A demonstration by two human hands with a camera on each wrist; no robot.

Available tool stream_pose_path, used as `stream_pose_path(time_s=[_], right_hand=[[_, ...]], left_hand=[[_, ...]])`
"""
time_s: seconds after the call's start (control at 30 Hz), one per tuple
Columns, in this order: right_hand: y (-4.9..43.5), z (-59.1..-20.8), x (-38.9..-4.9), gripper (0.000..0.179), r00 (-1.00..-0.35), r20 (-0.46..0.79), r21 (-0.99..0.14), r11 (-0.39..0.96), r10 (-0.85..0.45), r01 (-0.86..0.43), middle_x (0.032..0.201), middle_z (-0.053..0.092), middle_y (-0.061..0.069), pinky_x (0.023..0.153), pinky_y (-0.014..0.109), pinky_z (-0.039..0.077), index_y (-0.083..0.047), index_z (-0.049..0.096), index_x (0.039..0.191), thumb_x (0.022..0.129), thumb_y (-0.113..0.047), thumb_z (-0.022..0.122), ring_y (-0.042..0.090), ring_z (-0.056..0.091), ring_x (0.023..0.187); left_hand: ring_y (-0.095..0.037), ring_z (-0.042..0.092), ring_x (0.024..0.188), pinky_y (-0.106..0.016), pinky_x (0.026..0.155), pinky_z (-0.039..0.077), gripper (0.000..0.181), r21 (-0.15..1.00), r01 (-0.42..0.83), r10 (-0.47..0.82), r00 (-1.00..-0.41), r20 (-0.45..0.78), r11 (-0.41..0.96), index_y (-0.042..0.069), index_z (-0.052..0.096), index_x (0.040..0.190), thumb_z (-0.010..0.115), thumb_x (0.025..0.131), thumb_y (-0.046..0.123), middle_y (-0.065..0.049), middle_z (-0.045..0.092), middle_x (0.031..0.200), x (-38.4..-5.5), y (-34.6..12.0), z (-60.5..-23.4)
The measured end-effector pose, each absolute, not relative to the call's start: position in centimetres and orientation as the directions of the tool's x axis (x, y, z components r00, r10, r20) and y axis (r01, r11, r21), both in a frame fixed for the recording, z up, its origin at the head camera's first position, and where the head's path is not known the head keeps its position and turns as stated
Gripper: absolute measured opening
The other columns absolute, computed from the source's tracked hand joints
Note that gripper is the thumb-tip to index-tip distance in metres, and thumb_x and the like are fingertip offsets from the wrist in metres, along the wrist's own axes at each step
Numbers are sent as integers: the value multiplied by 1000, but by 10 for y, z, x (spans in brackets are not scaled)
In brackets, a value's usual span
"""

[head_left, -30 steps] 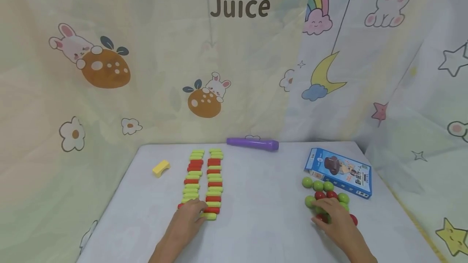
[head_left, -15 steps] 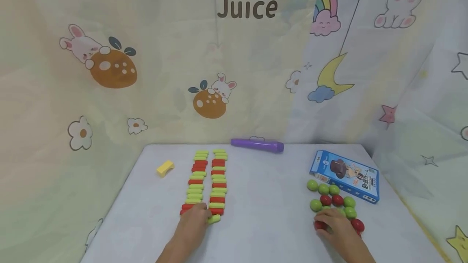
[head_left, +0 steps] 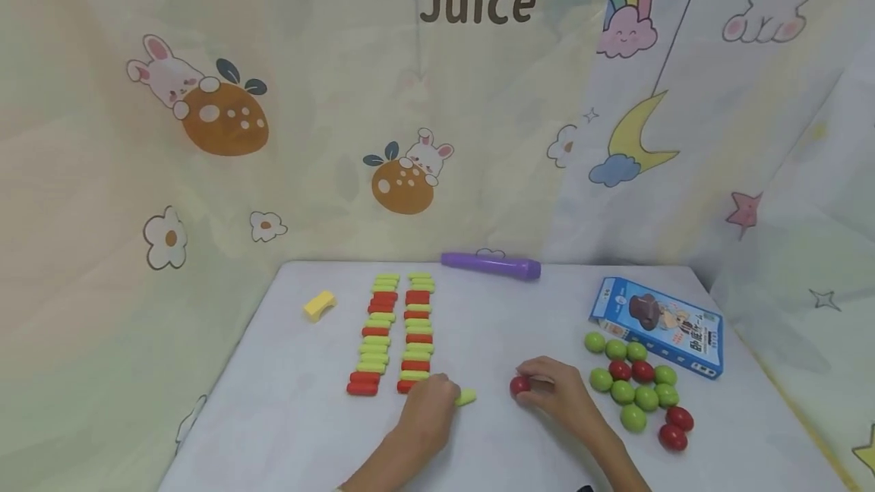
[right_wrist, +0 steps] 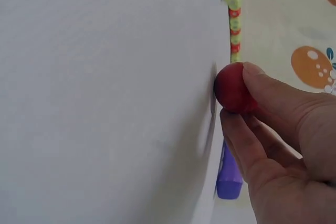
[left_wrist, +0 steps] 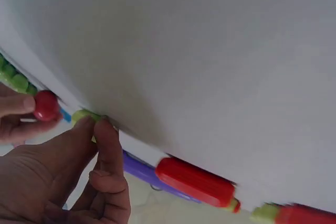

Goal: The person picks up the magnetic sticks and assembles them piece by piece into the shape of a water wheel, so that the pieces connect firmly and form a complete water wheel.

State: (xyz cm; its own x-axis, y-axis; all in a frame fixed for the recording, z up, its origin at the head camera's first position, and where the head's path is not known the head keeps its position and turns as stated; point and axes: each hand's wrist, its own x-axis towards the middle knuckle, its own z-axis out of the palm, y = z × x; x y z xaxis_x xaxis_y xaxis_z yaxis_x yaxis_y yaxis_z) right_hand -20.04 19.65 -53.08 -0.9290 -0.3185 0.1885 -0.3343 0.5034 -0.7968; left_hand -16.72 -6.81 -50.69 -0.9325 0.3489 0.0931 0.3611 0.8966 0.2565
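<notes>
My left hand [head_left: 429, 412] pinches a light green stick [head_left: 466, 398] between thumb and fingers, just right of the near end of two columns of red and green sticks [head_left: 417, 339]. In the left wrist view the fingertips cover most of that green piece [left_wrist: 84, 115]. Across from it, my right hand [head_left: 563, 397] pinches a red ball [head_left: 519, 386] between thumb and fingers, low over the white table. The right wrist view shows the red ball [right_wrist: 233, 88] at the fingertips. Several green and red balls [head_left: 633, 417] lie grouped to the right of this hand.
A blue illustrated box [head_left: 661, 325] lies behind the balls at the right. At the back edge rests a purple microphone-shaped object [head_left: 491, 265]. A yellow arched block [head_left: 319, 305] sits left of the stick columns. A printed curtain [head_left: 328, 82] hangs behind the white table [head_left: 287, 370].
My left hand has moved right, carrying the green stick away from the near end of the right column. The right hand has taken a red ball from the group and moved it left.
</notes>
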Motion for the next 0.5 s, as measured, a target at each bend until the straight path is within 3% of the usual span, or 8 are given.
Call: stream_pose_path(time_s=[0.23,0.5], right_hand=[[187,-538,-214,34,-887,259,-817,403,-382,-412,116,77,17,93,32,62,4,77,117,85,-2,88,35,74,110],[182,-543,-219,35,-905,229,-846,387,-357,-367,117,76,18,94,28,60,5,77,118,85,0,88,38,73,113]], left_hand=[[-15,70,80,-24,75,60,23,249,394,376,-919,119,885,6,83,105,93,85,10,-5,71,85,-188,-44,-510],[-15,74,87,-21,78,60,30,310,431,386,-901,198,847,5,83,113,93,86,15,-6,75,93,-196,-37,-513]])
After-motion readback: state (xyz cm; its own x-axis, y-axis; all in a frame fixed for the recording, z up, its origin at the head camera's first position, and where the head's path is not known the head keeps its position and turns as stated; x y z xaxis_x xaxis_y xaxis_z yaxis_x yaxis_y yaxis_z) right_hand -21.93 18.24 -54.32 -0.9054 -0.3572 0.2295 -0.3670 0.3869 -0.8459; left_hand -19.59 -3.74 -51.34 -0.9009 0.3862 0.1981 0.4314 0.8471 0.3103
